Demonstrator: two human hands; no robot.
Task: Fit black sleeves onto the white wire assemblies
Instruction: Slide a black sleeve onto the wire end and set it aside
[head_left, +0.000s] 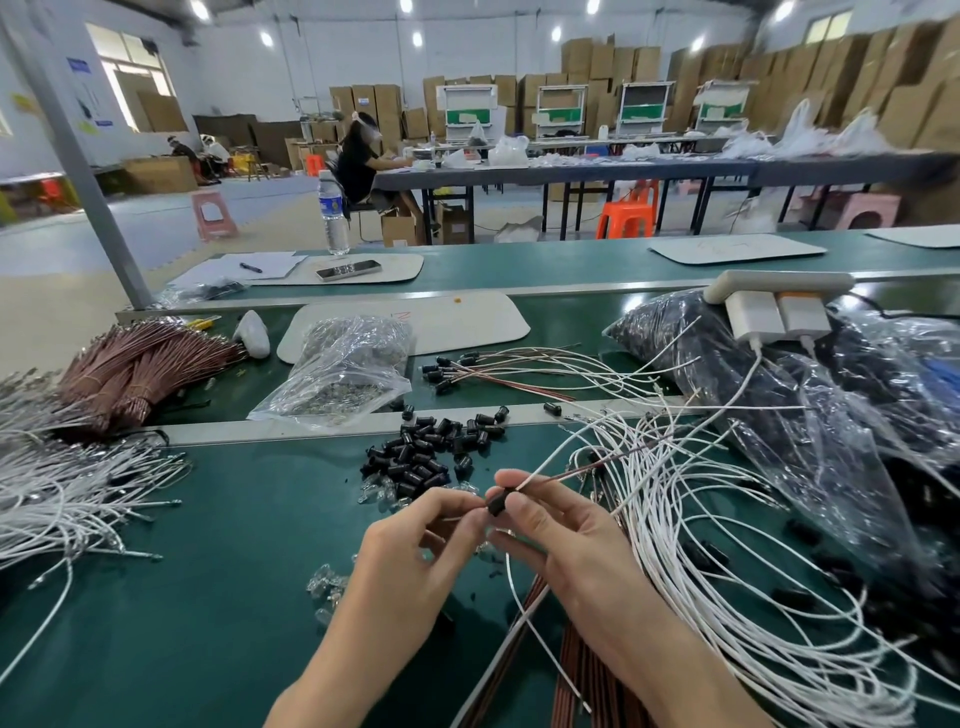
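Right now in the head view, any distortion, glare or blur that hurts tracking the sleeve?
Head view: heavy wide-angle bowing, the grey post leans; ceiling lights clip; glare on the plastic bags; centre sharp, but the black sleeve is pinched between left hand and right hand, partly covered by fingers; lower-right white wires soften.

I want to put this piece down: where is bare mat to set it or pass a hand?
Bare green mat lies left of the left hand, bordered by the white wire bundle and the black sleeve pile ahead. Right of the right hand it is crowded with tangled white wires and bagged parts.
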